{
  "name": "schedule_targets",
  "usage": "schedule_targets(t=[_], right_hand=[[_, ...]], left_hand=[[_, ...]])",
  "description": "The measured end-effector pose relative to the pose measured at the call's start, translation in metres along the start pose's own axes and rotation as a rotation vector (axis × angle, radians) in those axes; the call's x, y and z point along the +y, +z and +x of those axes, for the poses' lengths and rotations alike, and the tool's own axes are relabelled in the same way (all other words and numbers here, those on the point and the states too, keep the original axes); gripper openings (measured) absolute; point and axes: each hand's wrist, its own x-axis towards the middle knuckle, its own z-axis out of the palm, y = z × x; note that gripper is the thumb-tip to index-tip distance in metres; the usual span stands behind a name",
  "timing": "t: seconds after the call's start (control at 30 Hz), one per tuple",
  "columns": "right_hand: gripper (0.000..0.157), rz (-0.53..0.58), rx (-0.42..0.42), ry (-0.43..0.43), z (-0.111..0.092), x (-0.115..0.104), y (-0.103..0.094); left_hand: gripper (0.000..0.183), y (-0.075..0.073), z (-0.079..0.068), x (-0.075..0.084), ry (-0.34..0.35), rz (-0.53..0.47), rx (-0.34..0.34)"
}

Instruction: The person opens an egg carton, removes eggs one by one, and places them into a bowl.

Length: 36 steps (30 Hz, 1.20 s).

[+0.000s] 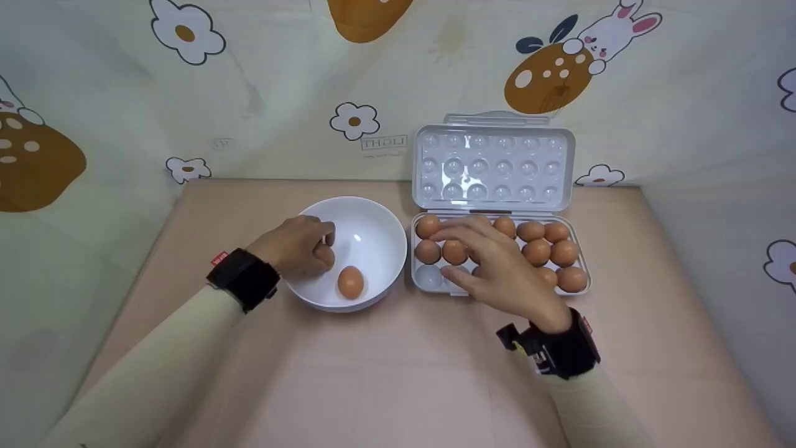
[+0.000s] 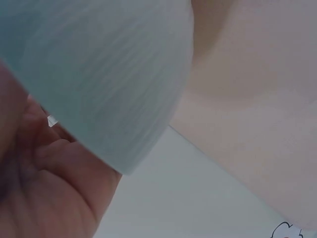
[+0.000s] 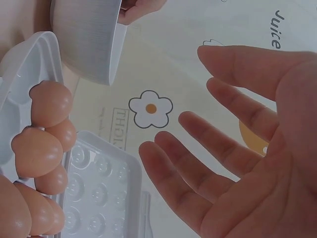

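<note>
Gripping a brown oval egg [image 1: 324,256] inside the round white bowl [image 1: 374,227], the left hand [image 1: 298,244] is partly hiding it behind curled fingers. Right of the bowl, the right hand [image 1: 505,270] — fingers spread — is obscuring several brown eggs [image 1: 455,252] in the translucent plastic carton [image 1: 429,277]; carton and bowl are standing narrowly apart.

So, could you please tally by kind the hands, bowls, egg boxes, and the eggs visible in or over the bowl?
Hands: 2, the left hand and the right hand
Bowl: 1, the white bowl
Egg box: 1, the open egg box
Eggs: 2, the held egg and the loose egg
Total: 6
</note>
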Motion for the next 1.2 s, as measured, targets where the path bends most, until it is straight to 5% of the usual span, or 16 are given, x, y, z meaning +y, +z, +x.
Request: schedule_targets(t=[0.8,0.97,1.2], right_hand=[[0.048,0.001,-0.036,0.034,-0.001,0.001,-0.007],[0.044,-0.045,-0.054,0.018,-0.003,0.007,-0.011],[0.049,-0.11,-0.123,0.099,-0.004,0.016,-0.012]], left_hand=[[0.036,-0.007,-0.004,0.007,-0.01,-0.04,-0.037],[0.045,-0.016,-0.008,0.009,0.048,-0.093,0.008],[0.04,-0.02,-0.015,0.022,0.124,-0.146,0.139]])
